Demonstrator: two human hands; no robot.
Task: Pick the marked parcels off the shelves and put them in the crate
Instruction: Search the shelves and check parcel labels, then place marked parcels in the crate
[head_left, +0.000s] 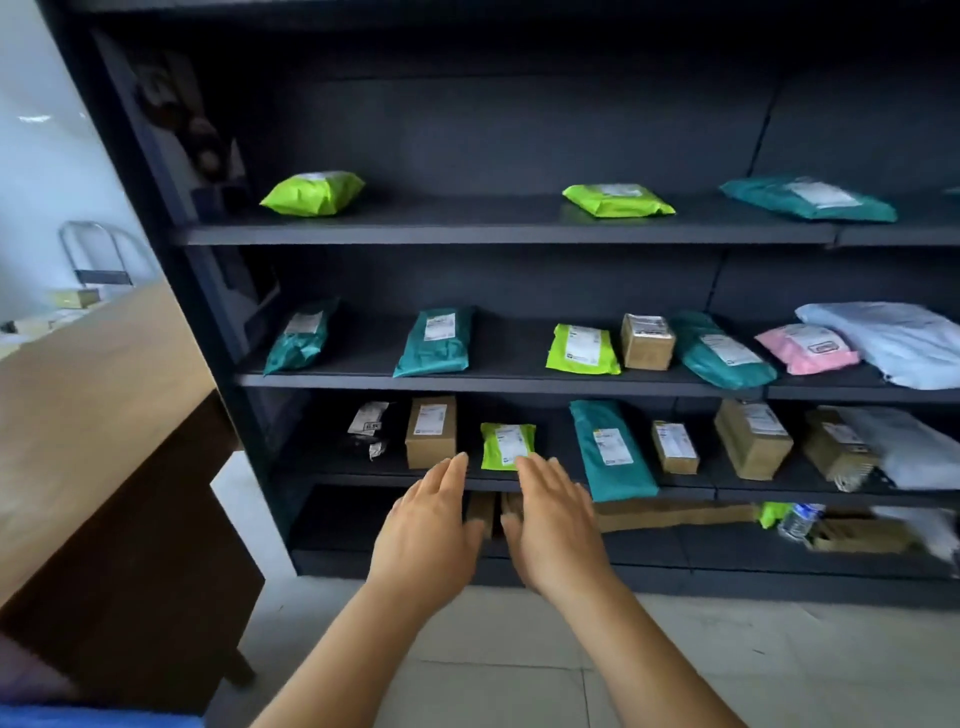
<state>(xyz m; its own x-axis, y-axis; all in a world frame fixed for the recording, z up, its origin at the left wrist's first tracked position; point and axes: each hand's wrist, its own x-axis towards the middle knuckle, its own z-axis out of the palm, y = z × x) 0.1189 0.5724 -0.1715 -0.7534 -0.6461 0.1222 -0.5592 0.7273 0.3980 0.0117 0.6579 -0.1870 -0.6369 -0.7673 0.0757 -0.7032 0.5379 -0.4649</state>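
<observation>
Dark shelves (493, 382) carry parcels in green, teal, pink, grey and brown. A small lime-green parcel (506, 444) with a white label lies on the third shelf down. My left hand (431, 540) and my right hand (553, 530) are stretched out side by side just in front of that parcel, fingers straight and apart, holding nothing. The right fingertips reach the parcel's near edge; the left fingertips sit beside a brown box (431, 431). No crate shows clearly; a blue edge (98, 717) sits at the bottom left corner.
A wooden desk (88, 441) stands close on the left. A long teal parcel (610, 449) overhangs the shelf edge right of my hands. The bottom shelf holds cardboard, a water bottle (797, 519) and more packets. Pale tiled floor (493, 654) lies below.
</observation>
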